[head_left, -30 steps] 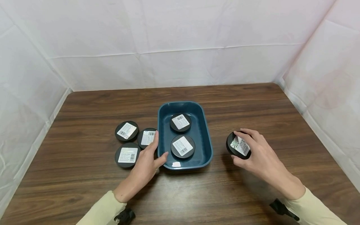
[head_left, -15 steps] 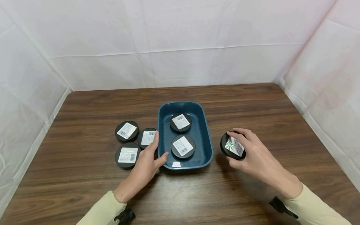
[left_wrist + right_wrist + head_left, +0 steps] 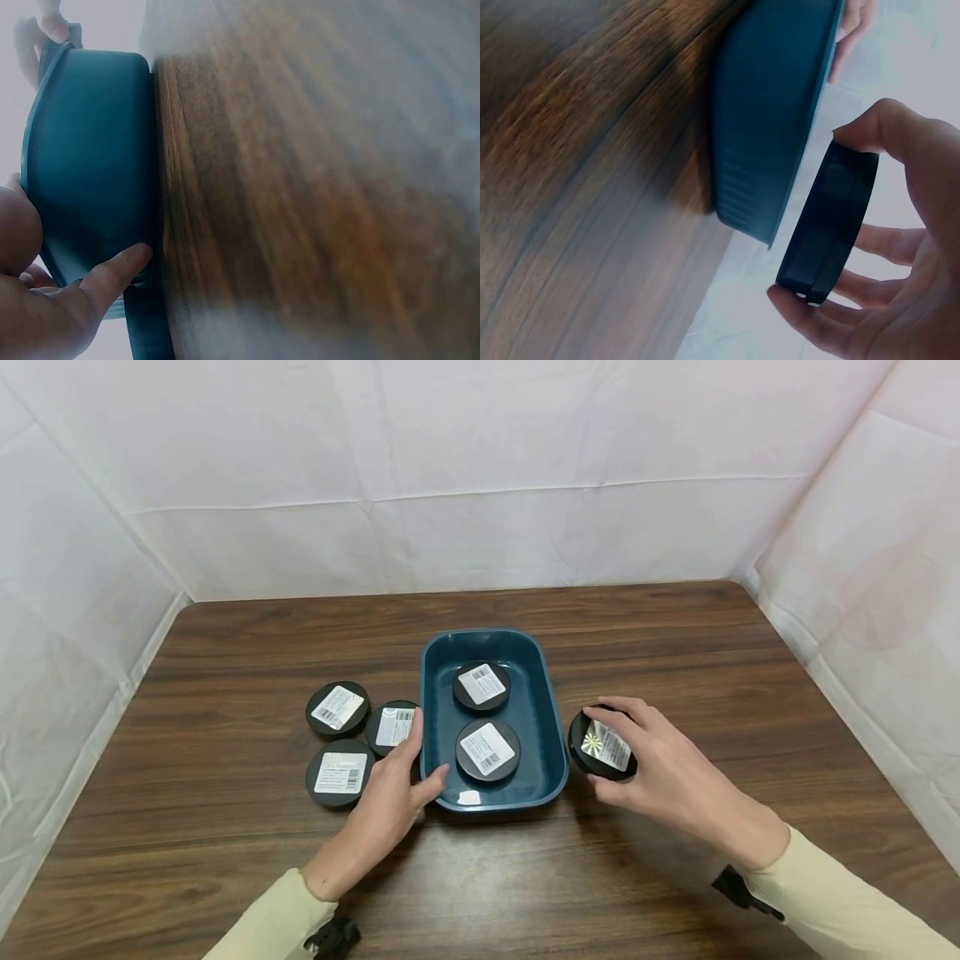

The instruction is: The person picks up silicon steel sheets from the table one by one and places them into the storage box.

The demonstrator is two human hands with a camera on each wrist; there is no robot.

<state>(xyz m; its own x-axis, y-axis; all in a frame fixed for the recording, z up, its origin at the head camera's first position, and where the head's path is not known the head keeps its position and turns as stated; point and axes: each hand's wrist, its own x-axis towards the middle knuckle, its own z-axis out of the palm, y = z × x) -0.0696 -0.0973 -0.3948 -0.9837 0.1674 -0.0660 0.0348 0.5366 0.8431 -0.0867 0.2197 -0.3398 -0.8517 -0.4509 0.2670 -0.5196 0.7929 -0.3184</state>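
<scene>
In my right hand [image 3: 660, 768] I hold a black round disc [image 3: 602, 743] by its edge, thumb on one side and fingers on the other. It has a white barcode label and hovers just right of a blue tray [image 3: 551, 727]. The right wrist view shows the disc [image 3: 829, 221] tilted and raised off the table, close to the tray wall [image 3: 772, 105]. My left hand [image 3: 386, 797] grips the tray's left side, thumb over the rim and fingers along the outer wall [image 3: 90, 150]. Inside the tray lie two similar discs, a far one [image 3: 482, 686] and a near one [image 3: 487, 751].
Left of the tray, three more labelled black discs lie close together: one at the back [image 3: 338, 708], one in front [image 3: 340, 773] and one partly behind my left fingers [image 3: 393, 727]. The wooden table [image 3: 247, 652] is bordered by white sheeting [image 3: 480, 543] at the back and sides.
My right hand has moved left with its disc, from well right of the tray to beside its right rim. The left hand, the tray and the other discs stay put.
</scene>
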